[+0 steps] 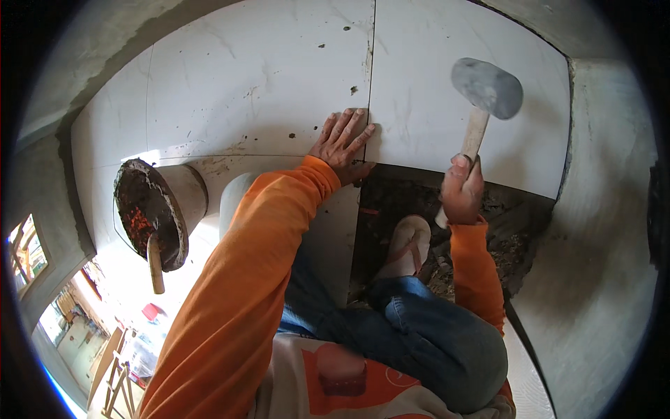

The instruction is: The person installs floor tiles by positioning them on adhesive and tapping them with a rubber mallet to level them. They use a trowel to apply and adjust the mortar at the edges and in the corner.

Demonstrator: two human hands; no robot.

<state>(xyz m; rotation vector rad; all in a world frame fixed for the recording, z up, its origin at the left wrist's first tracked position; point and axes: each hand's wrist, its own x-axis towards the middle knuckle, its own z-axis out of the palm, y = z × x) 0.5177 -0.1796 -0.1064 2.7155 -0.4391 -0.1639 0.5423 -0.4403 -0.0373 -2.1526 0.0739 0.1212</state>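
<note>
Grey mallet (pixel 490 93), right hand (pixel 464 190) gripping, part-hiding handle (pixel 474 134), left hand (pixel 340 149) splayed on tile (pixel 279 77)

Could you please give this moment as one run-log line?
left hand: palm down on white tile | right hand: gripping mallet | sandal: in untiled patch | bucket: at left, wooden handle protruding

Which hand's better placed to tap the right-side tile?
Right, probably: the right hand grips the mallet, its head over that tile; the left hand is spread beside the seam, without a tool.
</note>
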